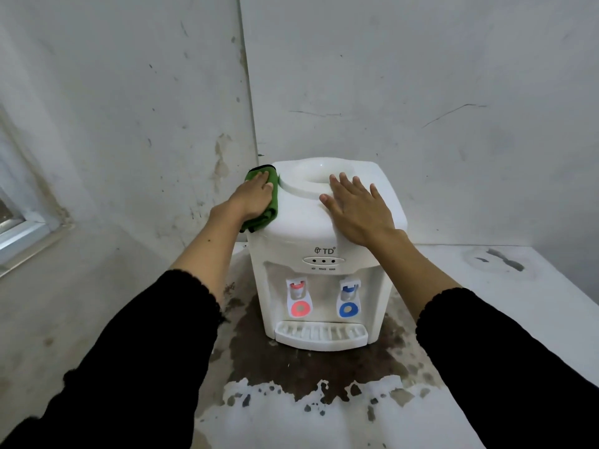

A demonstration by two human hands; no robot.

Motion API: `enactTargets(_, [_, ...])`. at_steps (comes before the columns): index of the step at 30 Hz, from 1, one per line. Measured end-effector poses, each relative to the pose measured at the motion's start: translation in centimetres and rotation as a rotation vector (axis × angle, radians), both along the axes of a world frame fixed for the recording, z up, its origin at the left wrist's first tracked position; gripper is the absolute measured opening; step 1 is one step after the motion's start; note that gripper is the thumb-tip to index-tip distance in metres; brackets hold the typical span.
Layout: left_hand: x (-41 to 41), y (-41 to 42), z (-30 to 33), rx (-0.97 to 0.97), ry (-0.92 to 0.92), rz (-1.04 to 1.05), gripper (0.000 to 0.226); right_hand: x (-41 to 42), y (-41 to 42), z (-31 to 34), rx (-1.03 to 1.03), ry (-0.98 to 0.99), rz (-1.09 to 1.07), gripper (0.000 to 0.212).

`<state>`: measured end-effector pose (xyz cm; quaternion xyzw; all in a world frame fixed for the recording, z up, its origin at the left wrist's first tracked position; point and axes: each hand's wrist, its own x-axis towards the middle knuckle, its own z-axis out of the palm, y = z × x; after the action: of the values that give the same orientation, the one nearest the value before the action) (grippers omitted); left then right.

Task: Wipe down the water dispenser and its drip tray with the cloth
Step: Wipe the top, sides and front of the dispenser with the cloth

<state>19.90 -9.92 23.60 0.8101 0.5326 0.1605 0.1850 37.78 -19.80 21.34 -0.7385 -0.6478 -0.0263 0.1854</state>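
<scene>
Head view shows us one white water dispenser point(319, 254) standing on a worn worktop point(486, 319), in a corner where two scuffed walls meet. We take the dispenser as our landmark. On its upper left edge we see one green cloth point(270, 202), folded and draped over the rim, and our left hand point(254, 199) lies flat on top of it, the fingers straight and pressing the cloth against the housing rather than curling round it. Our right hand point(358, 209) rests on the dispenser's top right side, just beside the round bottle well point(312, 176), its fingers spread and straight, holding nothing. On the dispenser's front we count two taps: one red tap point(298, 294) on the left and one blue tap point(348, 294) on the right, with three small indicator dots point(323, 261) in a row above them. Below the taps sits one slotted drip tray point(321, 335), attached at the dispenser's base. Far left of the dispenser we see part of one window frame point(22, 228). Both our sleeves are black.
</scene>
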Motion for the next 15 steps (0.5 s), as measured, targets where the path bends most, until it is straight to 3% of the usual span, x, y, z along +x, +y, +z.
enactTargets(6, [-0.9,-3.5,-1.8,0.131,0.136,-0.104,0.050,-0.3,-0.4,0.2,-0.004,-0.007,-0.009,0.056])
enactTargets(15, [0.0,2.0,0.0,0.041,0.071,-0.090,0.049,-0.2,0.0,0.3,0.081,-0.068,-0.021,0.055])
